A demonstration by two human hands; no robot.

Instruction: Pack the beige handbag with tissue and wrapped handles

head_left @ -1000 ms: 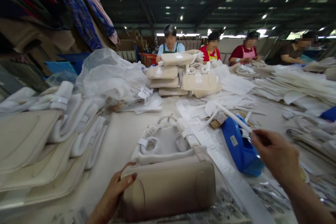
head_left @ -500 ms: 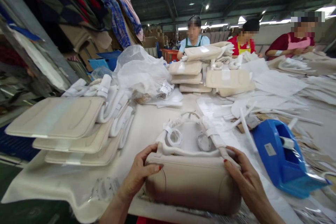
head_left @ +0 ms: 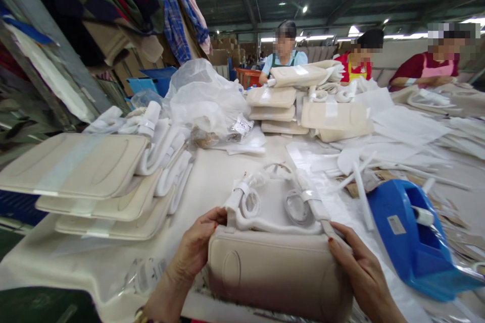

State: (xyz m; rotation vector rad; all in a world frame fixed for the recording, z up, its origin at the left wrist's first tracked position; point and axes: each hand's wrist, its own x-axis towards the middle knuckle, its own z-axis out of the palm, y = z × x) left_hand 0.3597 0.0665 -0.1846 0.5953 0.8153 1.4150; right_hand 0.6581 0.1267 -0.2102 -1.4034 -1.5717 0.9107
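Note:
A beige handbag [head_left: 278, 272] stands at the table's near edge, its front panel facing me. White-wrapped handles [head_left: 278, 226] rise behind its top edge, with coiled wrapped straps [head_left: 250, 201] and clear film about them. My left hand [head_left: 197, 242] pinches the bag's upper left corner near the handle's end; some fingertips are hidden behind it. Gripping the upper right corner, my right hand [head_left: 359, 262] has its thumb on the front and its fingers at the back.
Stacked beige bags [head_left: 71, 161] lie to the left, and more bags [head_left: 333, 115] at the back. A crumpled plastic bag [head_left: 206, 98] sits behind. At right are a blue tape dispenser [head_left: 397, 242] and white foam sheets [head_left: 409, 111]. Several co-workers [head_left: 286, 58] are across the table.
The handbag's front has tipped up towards me, showing more of its panel. My left thumb has moved from the front face to the corner by the handle's end. The view has shifted slightly.

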